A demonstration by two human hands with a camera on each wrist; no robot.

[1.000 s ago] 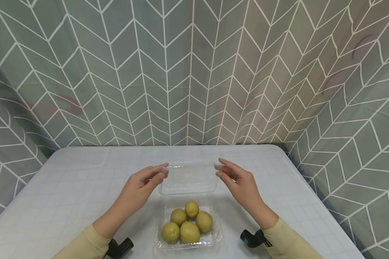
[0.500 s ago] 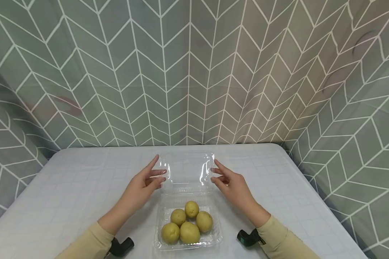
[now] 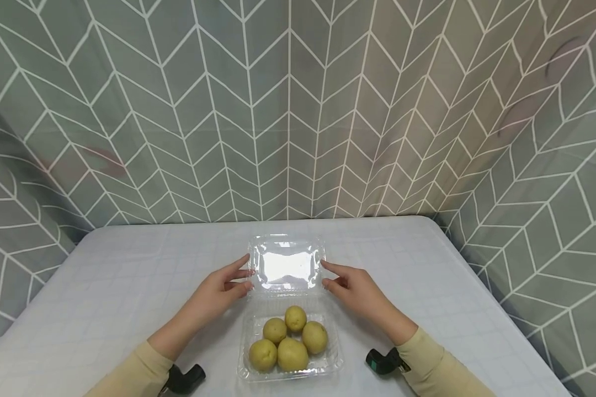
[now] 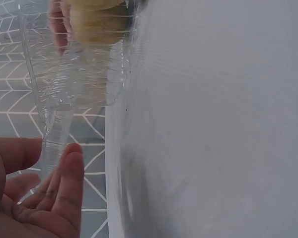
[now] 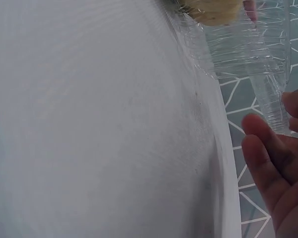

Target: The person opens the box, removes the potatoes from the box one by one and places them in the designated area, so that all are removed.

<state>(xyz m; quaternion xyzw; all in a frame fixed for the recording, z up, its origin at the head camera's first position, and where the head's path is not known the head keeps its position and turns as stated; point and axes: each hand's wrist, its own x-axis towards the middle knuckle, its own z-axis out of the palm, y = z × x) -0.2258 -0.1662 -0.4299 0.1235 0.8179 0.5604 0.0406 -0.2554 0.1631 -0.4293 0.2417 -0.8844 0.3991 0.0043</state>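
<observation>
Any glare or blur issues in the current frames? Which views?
Head view: strong white glare on the clear lid, washing out its centre; the fruits and both hands are sharp. Left wrist view: left hand close and soft, table featureless grey. Right wrist view: similar, right hand blurred at the edge, ribbed plastic legible.

A white tabletop (image 3: 129, 286) with a faint grid pattern and rounded far corners stands enclosed on three sides by a grey-green curtain (image 3: 288, 110) printed with white chevron lines, which hangs in soft folds under even, diffuse light, with faint pinkish blotches showing through.
</observation>
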